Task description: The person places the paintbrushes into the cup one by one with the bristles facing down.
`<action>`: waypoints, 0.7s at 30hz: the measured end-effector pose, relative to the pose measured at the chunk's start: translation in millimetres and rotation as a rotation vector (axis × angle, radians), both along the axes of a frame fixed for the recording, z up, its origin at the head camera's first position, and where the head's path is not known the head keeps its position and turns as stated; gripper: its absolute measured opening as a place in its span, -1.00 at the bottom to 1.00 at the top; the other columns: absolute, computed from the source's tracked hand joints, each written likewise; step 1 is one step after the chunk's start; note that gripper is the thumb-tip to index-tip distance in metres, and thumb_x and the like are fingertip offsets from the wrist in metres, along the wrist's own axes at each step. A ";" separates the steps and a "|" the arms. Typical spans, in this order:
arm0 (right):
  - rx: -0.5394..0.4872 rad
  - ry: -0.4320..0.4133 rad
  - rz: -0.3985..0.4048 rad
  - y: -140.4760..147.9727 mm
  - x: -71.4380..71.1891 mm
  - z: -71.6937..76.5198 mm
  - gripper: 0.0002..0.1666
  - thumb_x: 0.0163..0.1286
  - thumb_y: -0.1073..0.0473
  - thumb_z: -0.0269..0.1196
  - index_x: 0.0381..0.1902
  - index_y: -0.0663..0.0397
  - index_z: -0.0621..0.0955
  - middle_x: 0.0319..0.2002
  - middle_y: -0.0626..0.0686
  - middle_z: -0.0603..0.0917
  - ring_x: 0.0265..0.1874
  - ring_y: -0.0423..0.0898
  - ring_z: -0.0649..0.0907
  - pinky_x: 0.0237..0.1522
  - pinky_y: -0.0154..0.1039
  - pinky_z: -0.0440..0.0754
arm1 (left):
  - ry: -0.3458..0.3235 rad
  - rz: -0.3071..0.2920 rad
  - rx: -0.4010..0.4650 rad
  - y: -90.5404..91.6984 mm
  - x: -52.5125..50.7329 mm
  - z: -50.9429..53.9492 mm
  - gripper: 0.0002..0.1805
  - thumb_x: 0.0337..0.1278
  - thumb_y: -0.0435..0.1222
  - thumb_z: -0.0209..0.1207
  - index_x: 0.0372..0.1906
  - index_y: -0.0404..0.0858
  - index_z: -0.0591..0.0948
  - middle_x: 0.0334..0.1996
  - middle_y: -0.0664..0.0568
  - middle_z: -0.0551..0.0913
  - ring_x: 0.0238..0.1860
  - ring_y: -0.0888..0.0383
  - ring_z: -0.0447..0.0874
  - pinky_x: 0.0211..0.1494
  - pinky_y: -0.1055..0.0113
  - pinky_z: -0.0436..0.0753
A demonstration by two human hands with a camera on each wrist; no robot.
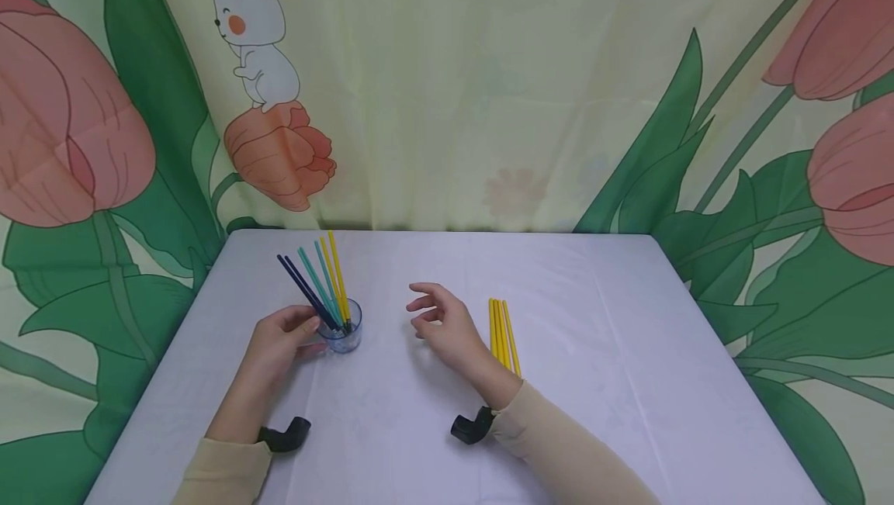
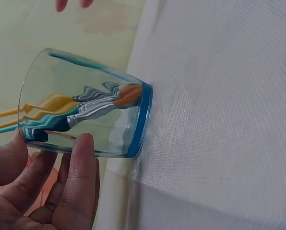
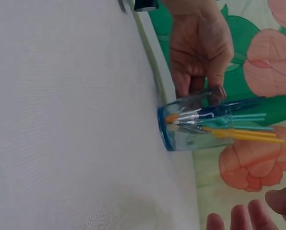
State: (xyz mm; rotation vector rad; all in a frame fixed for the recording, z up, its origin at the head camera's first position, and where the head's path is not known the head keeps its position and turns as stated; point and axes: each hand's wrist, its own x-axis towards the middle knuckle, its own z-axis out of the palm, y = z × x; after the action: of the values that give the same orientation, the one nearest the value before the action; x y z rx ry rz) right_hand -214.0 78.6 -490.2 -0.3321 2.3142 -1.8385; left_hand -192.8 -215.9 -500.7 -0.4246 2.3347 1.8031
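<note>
A clear glass (image 1: pixel 347 344) with a blue base stands upright on the left part of the table. Paintbrushes lean in it, bristles down: dark blue (image 1: pixel 307 292), teal (image 1: pixel 319 276) and yellow (image 1: pixel 337 272) handles, two of each. My left hand (image 1: pixel 282 340) holds the glass at its left side, thumb near the rim and fingers against the wall. In the left wrist view, silver ferrules (image 2: pixel 92 108) and orange bristles (image 2: pixel 128 96) show through the glass. To the right of it, my right hand (image 1: pixel 447 326) hovers over the table with loosely bent fingers and nothing in them.
Several yellow sticks (image 1: pixel 504 334), like the yellow brush handles, lie on the white-covered table (image 1: pixel 594 412), partly hidden by the right forearm. A curtain (image 1: pixel 447 102) printed with tulips and a rabbit hangs behind the table. Each wrist wears a black device (image 1: pixel 285 435).
</note>
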 end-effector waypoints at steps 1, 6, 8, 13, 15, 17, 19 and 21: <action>0.000 0.002 -0.001 2.8 1.1 0.4 -0.36 0.50 0.37 0.26 0.45 -0.21 0.56 0.17 0.27 0.72 0.05 0.28 0.76 -0.04 -0.19 0.89 | -0.001 0.000 0.000 -0.3 -0.1 -0.2 -0.50 0.63 -0.20 0.19 0.48 -0.31 0.51 0.45 -0.29 0.54 0.41 -0.19 0.60 0.10 0.29 0.86; -0.001 0.002 -0.021 17.5 6.8 1.5 -0.35 0.47 0.41 0.27 0.44 -0.17 0.57 0.12 0.22 0.74 0.04 0.31 0.75 -0.03 -0.12 0.90 | -0.002 -0.001 0.001 -1.2 -0.3 -1.5 -0.50 0.62 -0.20 0.20 0.48 -0.31 0.52 0.45 -0.29 0.54 0.42 -0.19 0.59 0.10 0.29 0.86; -0.002 -0.001 -0.035 23.7 7.9 1.0 -0.34 0.46 0.43 0.27 0.44 -0.16 0.57 0.11 0.23 0.74 0.03 0.32 0.75 -0.03 -0.07 0.90 | -0.003 0.000 0.002 -1.2 -0.4 -1.6 -0.50 0.62 -0.20 0.20 0.48 -0.31 0.52 0.44 -0.29 0.54 0.40 -0.18 0.60 0.10 0.30 0.86; -0.005 -0.016 -0.072 39.5 10.1 0.4 -0.32 0.44 0.45 0.28 0.44 -0.15 0.57 0.12 0.27 0.74 0.03 0.34 0.73 -0.05 -0.04 0.90 | -0.004 0.001 0.004 -1.4 -0.3 -1.9 -0.50 0.62 -0.19 0.21 0.47 -0.30 0.52 0.44 -0.29 0.54 0.38 -0.16 0.62 0.11 0.29 0.86; -0.008 -0.017 -0.085 45.9 10.9 0.5 -0.31 0.42 0.46 0.27 0.44 -0.14 0.57 0.12 0.28 0.74 0.02 0.35 0.73 -0.07 -0.07 0.90 | -0.003 -0.001 0.004 -1.5 -0.2 -2.0 -0.50 0.62 -0.18 0.21 0.47 -0.30 0.52 0.44 -0.28 0.54 0.39 -0.16 0.62 0.11 0.29 0.86; -0.011 -0.012 -0.097 52.5 11.6 0.0 -0.30 0.41 0.47 0.27 0.43 -0.12 0.58 0.12 0.31 0.74 0.01 0.36 0.74 -0.10 -0.10 0.90 | -0.005 -0.001 0.005 -1.6 -0.2 -2.1 -0.50 0.62 -0.18 0.21 0.47 -0.29 0.52 0.44 -0.28 0.54 0.39 -0.16 0.62 0.11 0.29 0.86; -0.013 -0.009 -0.107 59.0 12.6 -0.2 -0.29 0.39 0.48 0.27 0.44 -0.11 0.58 0.13 0.34 0.73 0.01 0.37 0.73 -0.11 -0.12 0.90 | -0.006 0.000 0.005 -1.6 -0.3 -2.1 -0.50 0.62 -0.18 0.21 0.47 -0.29 0.52 0.45 -0.28 0.54 0.40 -0.16 0.61 0.11 0.30 0.86; -0.005 -0.009 -0.119 65.7 13.4 -0.5 -0.29 0.40 0.48 0.28 0.44 -0.10 0.57 0.14 0.35 0.72 0.00 0.36 0.74 -0.12 -0.14 0.90 | -0.007 0.001 0.008 -1.4 -0.7 -2.0 -0.49 0.62 -0.18 0.21 0.48 -0.29 0.52 0.45 -0.28 0.54 0.40 -0.16 0.61 0.11 0.30 0.86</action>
State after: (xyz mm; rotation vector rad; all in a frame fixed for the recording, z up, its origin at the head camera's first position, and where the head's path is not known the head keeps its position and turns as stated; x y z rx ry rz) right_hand -200.6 144.4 -490.8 -0.1904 2.3713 -1.8951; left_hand -193.5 -217.3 -502.7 -0.4298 2.3219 1.8084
